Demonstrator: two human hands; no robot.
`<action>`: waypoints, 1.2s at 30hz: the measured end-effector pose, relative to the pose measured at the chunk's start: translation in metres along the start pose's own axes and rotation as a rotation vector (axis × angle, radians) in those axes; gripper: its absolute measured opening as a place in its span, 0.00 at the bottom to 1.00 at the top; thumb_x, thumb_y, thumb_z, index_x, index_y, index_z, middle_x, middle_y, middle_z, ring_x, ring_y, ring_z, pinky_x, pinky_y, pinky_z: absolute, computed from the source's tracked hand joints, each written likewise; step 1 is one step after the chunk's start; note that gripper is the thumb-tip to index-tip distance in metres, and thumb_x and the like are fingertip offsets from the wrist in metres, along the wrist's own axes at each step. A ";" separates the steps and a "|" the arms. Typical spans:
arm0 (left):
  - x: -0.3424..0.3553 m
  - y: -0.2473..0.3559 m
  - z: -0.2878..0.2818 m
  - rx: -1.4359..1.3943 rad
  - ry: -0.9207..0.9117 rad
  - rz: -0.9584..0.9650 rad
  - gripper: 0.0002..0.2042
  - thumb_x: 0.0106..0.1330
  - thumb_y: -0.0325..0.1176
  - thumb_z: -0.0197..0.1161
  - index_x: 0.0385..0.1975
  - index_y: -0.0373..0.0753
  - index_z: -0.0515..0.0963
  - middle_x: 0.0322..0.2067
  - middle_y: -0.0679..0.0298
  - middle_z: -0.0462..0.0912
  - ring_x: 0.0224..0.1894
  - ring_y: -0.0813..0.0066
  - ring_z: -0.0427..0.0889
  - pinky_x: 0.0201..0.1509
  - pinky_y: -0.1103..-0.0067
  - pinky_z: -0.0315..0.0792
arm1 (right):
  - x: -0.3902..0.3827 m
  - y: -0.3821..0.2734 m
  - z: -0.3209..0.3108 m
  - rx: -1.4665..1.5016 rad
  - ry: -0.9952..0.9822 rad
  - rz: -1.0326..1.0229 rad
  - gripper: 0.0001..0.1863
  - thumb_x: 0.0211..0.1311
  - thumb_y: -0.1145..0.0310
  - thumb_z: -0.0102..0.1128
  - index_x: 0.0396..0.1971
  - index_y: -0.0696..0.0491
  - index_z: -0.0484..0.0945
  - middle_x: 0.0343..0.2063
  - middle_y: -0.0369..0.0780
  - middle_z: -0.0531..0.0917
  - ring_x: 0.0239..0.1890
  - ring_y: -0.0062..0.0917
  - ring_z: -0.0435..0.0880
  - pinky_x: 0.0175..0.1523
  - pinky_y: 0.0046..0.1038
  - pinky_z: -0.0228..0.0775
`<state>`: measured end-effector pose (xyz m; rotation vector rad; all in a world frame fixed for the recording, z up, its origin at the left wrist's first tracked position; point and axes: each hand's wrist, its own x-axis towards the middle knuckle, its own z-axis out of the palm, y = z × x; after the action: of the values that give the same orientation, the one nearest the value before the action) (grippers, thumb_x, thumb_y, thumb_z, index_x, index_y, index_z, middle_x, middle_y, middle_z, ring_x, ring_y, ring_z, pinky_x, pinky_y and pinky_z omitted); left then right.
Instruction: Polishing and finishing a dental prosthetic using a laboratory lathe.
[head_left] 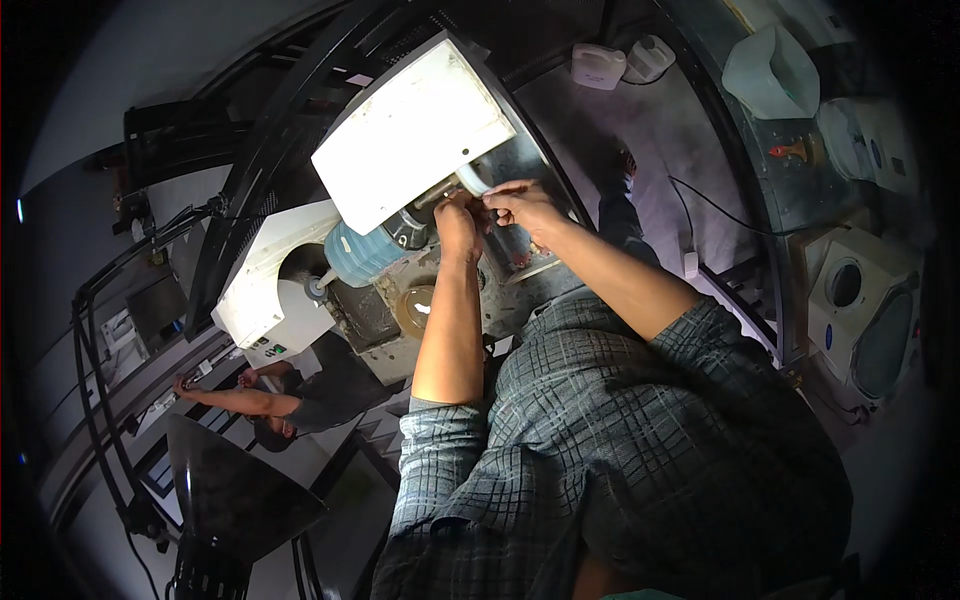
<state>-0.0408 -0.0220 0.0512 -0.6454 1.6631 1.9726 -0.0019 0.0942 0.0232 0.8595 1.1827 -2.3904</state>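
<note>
Both hands meet under the front edge of a bright white hood (415, 130) on a bench machine. My left hand (460, 228) is closed with its fingers curled, close to the dark end of the machine's shaft (432, 196). Beside it, my right hand (524, 208) pinches with thumb and forefinger. Whatever sits between the fingers is too small or hidden to make out. A pale curved tube (472, 180) comes down from the hood just above the fingertips. Left of my hands lies the ribbed blue-grey motor housing (362, 254) of the machine.
A second white hood (285, 265) stands at the machine's left end, and a round dish (415, 308) is on the bench. A black lamp shade (235, 490) rises at lower left; another person (300, 400) works beyond. White jugs (600, 66) stand at the back.
</note>
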 end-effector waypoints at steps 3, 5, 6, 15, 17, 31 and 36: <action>0.001 -0.001 0.000 0.012 0.004 -0.003 0.10 0.59 0.29 0.46 0.21 0.33 0.72 0.14 0.62 0.71 0.13 0.76 0.68 0.14 0.80 0.58 | 0.000 0.000 -0.001 -0.003 0.000 -0.007 0.07 0.50 0.72 0.64 0.29 0.57 0.81 0.23 0.36 0.80 0.21 0.16 0.75 0.28 0.17 0.71; 0.001 -0.001 -0.001 0.015 0.003 0.000 0.10 0.59 0.29 0.46 0.21 0.33 0.72 0.13 0.62 0.71 0.13 0.76 0.68 0.14 0.80 0.58 | -0.002 -0.003 0.001 -0.008 -0.016 0.002 0.08 0.49 0.71 0.65 0.29 0.57 0.80 0.23 0.36 0.80 0.20 0.16 0.75 0.27 0.17 0.70; 0.001 -0.001 -0.001 0.010 0.004 0.006 0.10 0.59 0.29 0.46 0.20 0.33 0.72 0.13 0.62 0.71 0.13 0.76 0.68 0.14 0.80 0.58 | -0.003 -0.005 0.001 -0.009 -0.016 0.003 0.08 0.49 0.71 0.65 0.29 0.57 0.80 0.23 0.36 0.80 0.20 0.16 0.75 0.27 0.17 0.70; -0.001 0.002 0.001 0.005 0.003 0.013 0.10 0.58 0.28 0.47 0.19 0.32 0.73 0.13 0.62 0.71 0.13 0.76 0.68 0.14 0.80 0.58 | -0.003 -0.007 0.002 0.021 -0.023 0.015 0.08 0.48 0.76 0.65 0.29 0.59 0.78 0.24 0.38 0.80 0.22 0.16 0.74 0.25 0.18 0.72; 0.001 0.001 -0.001 0.013 0.011 0.011 0.10 0.58 0.28 0.47 0.19 0.32 0.73 0.13 0.62 0.72 0.13 0.76 0.68 0.14 0.80 0.58 | -0.003 -0.007 0.002 0.003 -0.020 0.012 0.08 0.47 0.76 0.65 0.29 0.59 0.78 0.24 0.38 0.80 0.23 0.16 0.75 0.25 0.18 0.72; 0.007 -0.003 -0.007 0.052 -0.030 -0.003 0.10 0.58 0.29 0.45 0.23 0.34 0.74 0.17 0.62 0.74 0.16 0.74 0.71 0.15 0.79 0.61 | 0.001 -0.005 0.000 -0.003 -0.005 0.031 0.08 0.48 0.75 0.65 0.29 0.59 0.78 0.25 0.39 0.80 0.25 0.17 0.75 0.26 0.18 0.73; 0.008 -0.005 -0.007 0.034 -0.035 0.000 0.10 0.58 0.29 0.46 0.23 0.34 0.74 0.17 0.62 0.74 0.16 0.74 0.71 0.15 0.79 0.60 | -0.004 -0.010 0.002 -0.026 0.008 0.040 0.08 0.48 0.76 0.65 0.29 0.59 0.78 0.25 0.39 0.80 0.24 0.16 0.75 0.25 0.17 0.72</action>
<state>-0.0435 -0.0280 0.0414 -0.5948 1.6722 1.9406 -0.0052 0.0980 0.0324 0.8771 1.1859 -2.3368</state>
